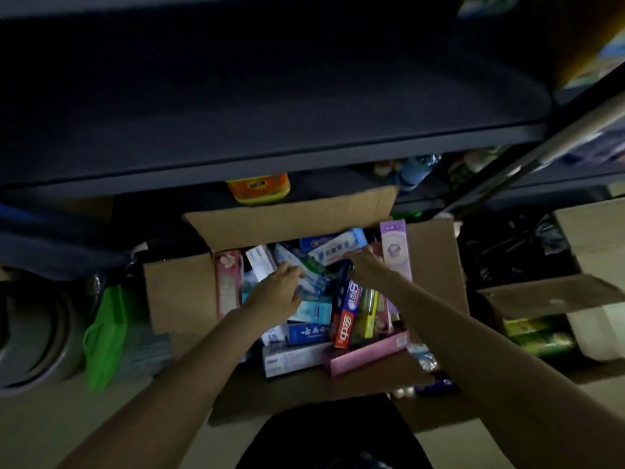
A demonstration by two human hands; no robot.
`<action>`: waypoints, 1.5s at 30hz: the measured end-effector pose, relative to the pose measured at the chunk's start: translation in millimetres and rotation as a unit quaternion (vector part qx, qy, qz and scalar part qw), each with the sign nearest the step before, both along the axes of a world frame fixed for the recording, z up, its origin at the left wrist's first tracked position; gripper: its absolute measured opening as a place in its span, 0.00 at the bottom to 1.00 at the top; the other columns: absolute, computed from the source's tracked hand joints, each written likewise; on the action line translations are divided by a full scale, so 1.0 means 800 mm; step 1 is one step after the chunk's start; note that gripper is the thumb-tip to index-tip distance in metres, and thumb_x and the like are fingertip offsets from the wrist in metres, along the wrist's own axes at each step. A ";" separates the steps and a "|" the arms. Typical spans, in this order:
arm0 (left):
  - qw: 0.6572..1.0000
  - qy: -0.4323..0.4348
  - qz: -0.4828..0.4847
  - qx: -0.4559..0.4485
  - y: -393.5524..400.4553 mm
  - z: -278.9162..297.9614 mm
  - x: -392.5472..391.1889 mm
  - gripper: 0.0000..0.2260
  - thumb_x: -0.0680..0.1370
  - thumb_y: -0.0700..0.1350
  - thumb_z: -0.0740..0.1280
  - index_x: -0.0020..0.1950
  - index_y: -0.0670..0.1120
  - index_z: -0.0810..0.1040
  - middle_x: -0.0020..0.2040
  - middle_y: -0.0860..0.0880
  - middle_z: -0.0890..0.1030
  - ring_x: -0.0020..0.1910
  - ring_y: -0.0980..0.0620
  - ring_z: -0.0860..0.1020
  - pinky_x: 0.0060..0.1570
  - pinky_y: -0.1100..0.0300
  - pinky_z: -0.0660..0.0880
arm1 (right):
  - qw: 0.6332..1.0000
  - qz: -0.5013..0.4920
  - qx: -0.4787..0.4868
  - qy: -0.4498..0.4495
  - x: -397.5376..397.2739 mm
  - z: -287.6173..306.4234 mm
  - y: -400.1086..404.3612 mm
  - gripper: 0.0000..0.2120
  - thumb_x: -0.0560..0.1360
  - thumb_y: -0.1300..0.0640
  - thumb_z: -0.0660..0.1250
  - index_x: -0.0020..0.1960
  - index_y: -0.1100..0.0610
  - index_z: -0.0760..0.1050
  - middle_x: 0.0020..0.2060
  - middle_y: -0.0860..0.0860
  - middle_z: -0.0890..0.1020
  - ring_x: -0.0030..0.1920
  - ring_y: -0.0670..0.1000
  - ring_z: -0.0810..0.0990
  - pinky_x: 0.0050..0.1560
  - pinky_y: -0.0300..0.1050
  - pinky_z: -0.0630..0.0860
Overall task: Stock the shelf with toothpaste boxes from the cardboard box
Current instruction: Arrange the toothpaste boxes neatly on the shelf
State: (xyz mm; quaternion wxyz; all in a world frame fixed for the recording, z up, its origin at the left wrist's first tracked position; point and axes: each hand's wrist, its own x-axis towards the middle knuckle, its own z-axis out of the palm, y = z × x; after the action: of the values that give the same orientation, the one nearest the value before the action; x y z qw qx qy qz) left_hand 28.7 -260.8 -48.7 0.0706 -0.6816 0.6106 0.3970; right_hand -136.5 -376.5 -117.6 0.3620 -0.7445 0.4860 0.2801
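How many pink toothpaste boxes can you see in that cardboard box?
3 pink boxes: one upright at the left wall, one lying across the near right corner, one lilac-pink standing at the right wall. More may be buried.

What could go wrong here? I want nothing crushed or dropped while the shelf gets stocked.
Both hands dig in the cardboard box at once: the left hand on jumbled toothpaste boxes could dent them. The right hand grips only the tip of the dark blue box, which may slip. The dim light hides labels.

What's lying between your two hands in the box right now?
Head view: between the left hand and right hand lie green-and-white toothpaste boxes, with a dark blue box beside the right hand.
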 end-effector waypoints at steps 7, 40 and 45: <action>0.998 -0.009 0.040 0.047 -0.005 -0.018 -0.007 0.17 0.80 0.41 0.56 0.69 0.43 0.63 0.67 0.44 0.63 0.45 0.46 0.72 0.42 0.57 0.65 | 0.992 -0.020 -0.123 0.014 -0.001 -0.027 0.027 0.22 0.77 0.54 0.61 0.69 0.52 0.61 0.67 0.61 0.61 0.65 0.64 0.65 0.66 0.58 0.64; 0.679 0.666 0.261 -0.166 -0.105 0.418 0.048 0.29 0.53 0.41 0.82 0.50 0.42 0.77 0.45 0.45 0.84 0.43 0.51 0.83 0.37 0.63 0.79 | 0.848 -0.176 0.116 -0.487 -0.020 0.530 -0.055 0.24 0.72 0.40 0.61 0.59 0.57 0.73 0.44 0.55 0.82 0.35 0.50 0.80 0.32 0.36 0.74; 0.593 0.685 0.353 -0.232 -0.115 0.423 0.058 0.07 0.75 0.38 0.64 0.51 0.42 0.77 0.44 0.47 0.84 0.43 0.54 0.83 0.42 0.65 0.80 | 0.833 -0.207 -0.022 -0.513 -0.012 0.530 -0.067 0.12 0.74 0.53 0.69 0.56 0.55 0.76 0.46 0.51 0.80 0.41 0.47 0.79 0.37 0.36 0.76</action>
State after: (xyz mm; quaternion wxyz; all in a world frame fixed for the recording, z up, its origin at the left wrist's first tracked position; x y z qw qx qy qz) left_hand 75.5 -352.5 289.9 -0.6748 -0.3640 0.2618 0.5861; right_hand -145.8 -429.8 306.7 0.5924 -0.6711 0.3793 -0.2340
